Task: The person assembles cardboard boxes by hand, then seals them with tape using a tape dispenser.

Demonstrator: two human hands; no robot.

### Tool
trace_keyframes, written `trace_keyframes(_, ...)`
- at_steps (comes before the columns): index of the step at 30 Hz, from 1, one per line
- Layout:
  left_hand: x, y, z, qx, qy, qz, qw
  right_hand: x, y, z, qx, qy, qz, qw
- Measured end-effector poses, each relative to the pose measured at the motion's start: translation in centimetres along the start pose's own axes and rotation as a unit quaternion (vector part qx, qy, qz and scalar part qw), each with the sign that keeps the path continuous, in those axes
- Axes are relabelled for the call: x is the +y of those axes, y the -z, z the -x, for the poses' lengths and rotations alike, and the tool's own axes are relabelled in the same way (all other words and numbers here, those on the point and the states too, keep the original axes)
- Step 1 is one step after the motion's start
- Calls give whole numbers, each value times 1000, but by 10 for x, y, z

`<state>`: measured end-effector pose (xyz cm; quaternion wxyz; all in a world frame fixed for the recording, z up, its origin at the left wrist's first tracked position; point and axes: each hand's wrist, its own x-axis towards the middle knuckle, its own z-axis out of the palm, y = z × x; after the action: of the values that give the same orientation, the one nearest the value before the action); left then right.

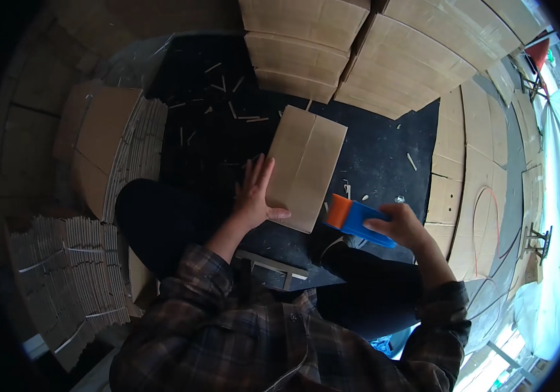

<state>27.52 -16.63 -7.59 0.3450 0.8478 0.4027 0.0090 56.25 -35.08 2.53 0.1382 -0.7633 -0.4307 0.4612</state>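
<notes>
A closed cardboard box with a seam along its top lies in front of me on the dark floor. My left hand rests against its left edge, fingers spread and the thumb on the top face. To the right of the box, my right hand is closed around a blue tape dispenser with an orange front end. That end points toward the box's lower right edge, with a small gap between them. The tape roll, if there is one, cannot be made out.
Large cardboard boxes are stacked ahead. Bundles of flattened cardboard stand on the left. Scraps litter the dark floor. Cardboard sheets lie on the right, beside a red cord. A small stool shows below.
</notes>
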Motion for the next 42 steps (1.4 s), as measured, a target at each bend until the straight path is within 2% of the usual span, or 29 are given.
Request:
trace_keyframes(2, -2, -1, 0, 0, -2, 3, 1000, 24, 10, 15, 13, 2, -15, 1000)
trace_keyframes(4, -4, -2, 0, 2, -7, 8, 1000, 43, 17, 25, 12, -110, 7, 994)
trace_keyframes(9, -7, -5, -1, 22, -47, 14, 999, 55, 4, 7, 4, -135, 29, 990)
trace_keyframes(14, -9, -6, -2, 33, -70, 22, 997, 52, -15, -27, -56, -167, 103, 979)
trace_keyframes(20, -7, -6, -3, 37, -70, 25, 997, 34, -46, -71, -55, -124, 150, 979)
trace_keyframes(28, -9, -8, -1, 46, -111, 60, 991, -21, -47, -109, -118, -153, 220, 956)
trace_keyframes(29, -10, -10, 0, 41, -117, 117, 985, -25, -54, -118, -134, -147, 231, 952)
trace_keyframes(30, -11, -10, -3, 38, -124, 173, 976, -31, -70, -119, -100, -124, 261, 952)
trace_keyframes(31, -9, -9, -4, 40, -131, 171, 976, -28, -88, -126, -82, -122, 260, 954)
trace_keyframes(33, -9, -11, -3, 2, -26, 415, 909, -25, -103, -131, -56, -101, 260, 959)
trace_keyframes(34, -14, -13, -3, -2, -25, 415, 910, -22, -108, -132, -57, -104, 257, 959)
trace_keyframes(36, -32, -18, -10, -83, 115, 483, 864, -13, -117, -138, -48, -93, 271, 957)
trace_keyframes(37, -45, -23, -15, -80, 110, 482, 865, -8, -127, -140, 2, -93, 262, 961)
trace_keyframes(39, -65, -35, -15, -160, 170, 572, 786, 6, -144, -150, 12, -103, 263, 959)
trace_keyframes(42, -61, -27, -14, -188, 185, 564, 782, 10, -142, -155, 26, -105, 265, 958)
